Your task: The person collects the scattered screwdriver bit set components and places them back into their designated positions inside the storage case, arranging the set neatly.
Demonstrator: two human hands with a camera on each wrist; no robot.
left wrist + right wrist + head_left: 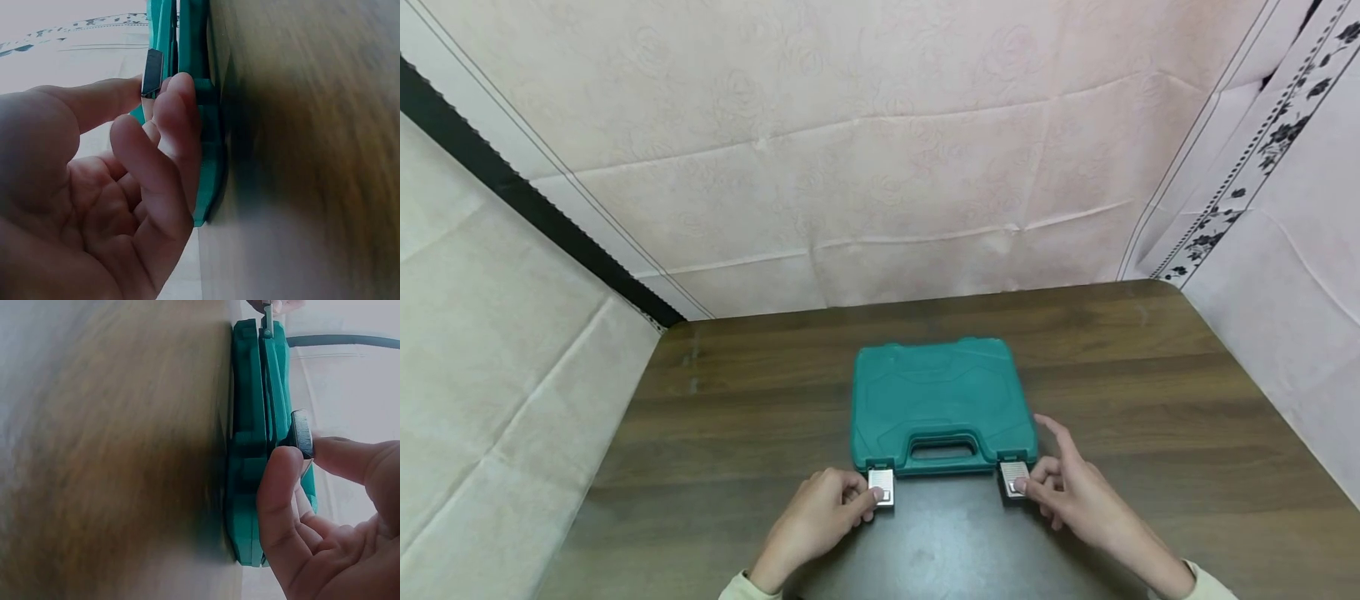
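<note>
A teal plastic carrying case (940, 387) lies flat on the table, its handle side facing me. Two metal latches stick out from its front edge, swung away from the body. My left hand (820, 512) pinches the left latch (881, 479) between thumb and curled fingers; the left wrist view shows that latch (152, 70) end on, at the thumb tip. On the other side, my right hand (1078, 496) pinches the right latch (1012, 471), its index finger stretched along the case's right side. In the right wrist view this latch (302, 433) sits between thumb and finger.
The brown wood-grain table (760, 400) extends around the case on all sides. Pale patterned cloth (880, 167) hangs behind the far edge, with more cloth walls at left and right. A dark band (535, 200) runs down the left corner.
</note>
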